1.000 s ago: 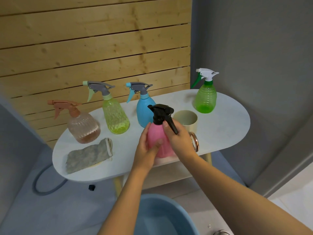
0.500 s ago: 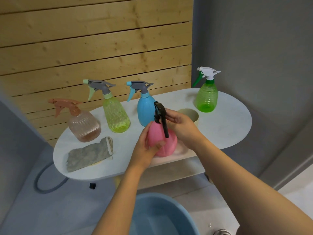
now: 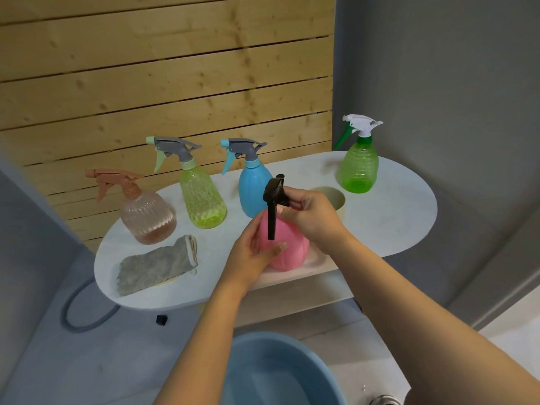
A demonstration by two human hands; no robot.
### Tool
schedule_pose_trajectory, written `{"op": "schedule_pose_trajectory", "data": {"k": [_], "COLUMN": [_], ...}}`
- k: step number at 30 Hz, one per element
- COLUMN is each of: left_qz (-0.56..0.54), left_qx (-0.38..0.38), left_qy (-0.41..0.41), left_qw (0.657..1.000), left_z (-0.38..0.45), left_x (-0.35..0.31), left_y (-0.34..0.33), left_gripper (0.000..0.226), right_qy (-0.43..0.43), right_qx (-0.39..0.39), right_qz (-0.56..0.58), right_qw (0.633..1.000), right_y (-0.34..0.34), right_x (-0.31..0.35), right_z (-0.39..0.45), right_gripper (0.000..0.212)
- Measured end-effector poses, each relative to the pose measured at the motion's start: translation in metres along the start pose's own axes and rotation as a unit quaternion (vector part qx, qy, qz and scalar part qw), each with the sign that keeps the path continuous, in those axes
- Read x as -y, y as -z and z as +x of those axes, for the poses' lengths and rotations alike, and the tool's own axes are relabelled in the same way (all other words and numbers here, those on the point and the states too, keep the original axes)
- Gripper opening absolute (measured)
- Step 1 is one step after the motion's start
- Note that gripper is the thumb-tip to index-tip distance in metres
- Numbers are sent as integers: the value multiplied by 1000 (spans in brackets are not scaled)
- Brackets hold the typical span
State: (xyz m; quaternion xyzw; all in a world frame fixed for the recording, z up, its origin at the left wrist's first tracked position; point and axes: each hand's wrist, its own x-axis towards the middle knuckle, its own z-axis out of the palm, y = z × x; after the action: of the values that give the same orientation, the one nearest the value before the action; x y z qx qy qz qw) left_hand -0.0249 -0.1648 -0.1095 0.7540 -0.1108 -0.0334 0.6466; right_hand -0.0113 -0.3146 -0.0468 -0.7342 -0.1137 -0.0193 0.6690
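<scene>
Low on the floor, nearest me, sits a blue basin (image 3: 277, 372). Above it, at the front edge of the white table (image 3: 394, 220), the left hand (image 3: 254, 252) wraps round the pink spray bottle (image 3: 292, 249), while fingers (image 3: 295, 200) of the right hand (image 3: 312, 214) pinch its black trigger head (image 3: 273, 191). If that head jerks loose, the bottle could slide off the edge or knock the beige cup (image 3: 330, 195) just behind.
</scene>
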Motion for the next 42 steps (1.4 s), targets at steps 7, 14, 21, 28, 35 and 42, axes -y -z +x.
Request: {"op": "schedule_pose_trajectory", "data": {"k": [7,14,21,28,35,42], "left_qz": [22,72,142,181,193,165], "left_qx": [-4,23,-81,-104,-30,0], "left_qy": [17,48,33,-50,-50,9], "left_qw": [1000,996,986,977,979,986], "left_z": [-3,-6,4,59,135,170], "left_x": [-8,-16,-42,-113,-133,-83], "left_y": [5,0,-13,-14,-36,-56], "left_gripper": [50,55,86,82,81,80], "right_qy": [1,-30,-23,31,30,-35], "right_qx": [-118,-123,-147,-160,-204,-190], "right_qz": [-127,-84,-61,-82,-71,-131], "right_qw": [985,988,987,983,976,972], "right_y": [-22,-20,-15,25,74,87], "right_x": [3,3,29,88,87,32], "right_z": [-3,-2,1,53,108,127], "right_gripper": [39,49,33,26,31,22]}}
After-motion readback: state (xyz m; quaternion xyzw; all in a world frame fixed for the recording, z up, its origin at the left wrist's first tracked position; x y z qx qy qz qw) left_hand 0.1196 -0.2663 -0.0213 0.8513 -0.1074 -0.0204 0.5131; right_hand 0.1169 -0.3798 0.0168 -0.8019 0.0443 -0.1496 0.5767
